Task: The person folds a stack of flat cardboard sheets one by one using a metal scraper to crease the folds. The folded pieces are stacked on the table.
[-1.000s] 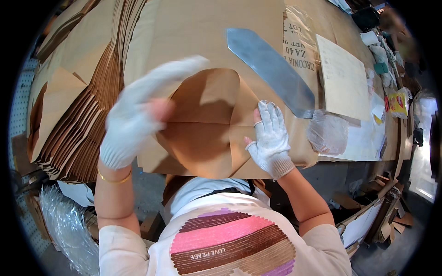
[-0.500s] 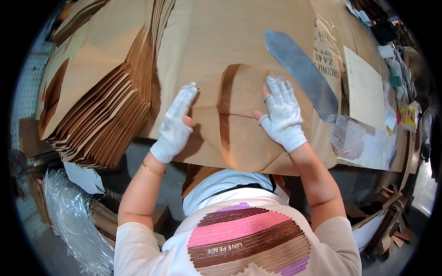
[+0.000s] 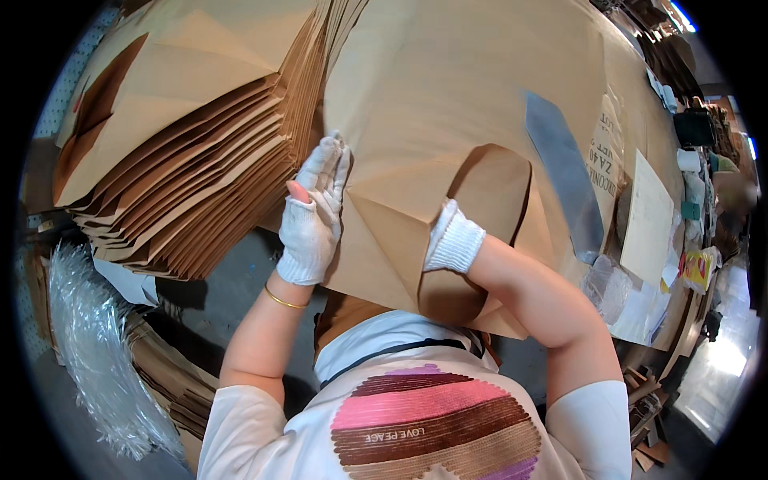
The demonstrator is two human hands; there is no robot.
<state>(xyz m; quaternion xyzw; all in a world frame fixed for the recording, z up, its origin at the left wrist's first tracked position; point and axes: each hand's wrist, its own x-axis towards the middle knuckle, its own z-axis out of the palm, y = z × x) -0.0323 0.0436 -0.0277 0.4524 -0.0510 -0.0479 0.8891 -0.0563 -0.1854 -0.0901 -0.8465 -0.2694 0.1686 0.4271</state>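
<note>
A brown paper bag (image 3: 400,232) lies partly folded on a big brown sheet (image 3: 448,72), with a rounded flap (image 3: 500,188) raised. My left hand (image 3: 314,212), in a white glove with one fingertip cut off, lies flat with its fingers straight against the bag's left edge. My right hand (image 3: 454,240) has gone inside the bag under the flap. Only its white glove cuff and bare forearm show, and the fingers are hidden.
A tall fanned stack of brown paper bags (image 3: 176,152) stands at the left, touching my left hand's side. A long grey flat strip (image 3: 564,176) lies on the sheet to the right. Beyond it are a pale card (image 3: 648,216), clear plastic (image 3: 608,288) and clutter. A plastic wrap bundle (image 3: 88,336) sits low left.
My right hand has slid from on top of the bag to inside it under the flap. My left hand has shifted to the bag's left edge. The view has moved closer.
</note>
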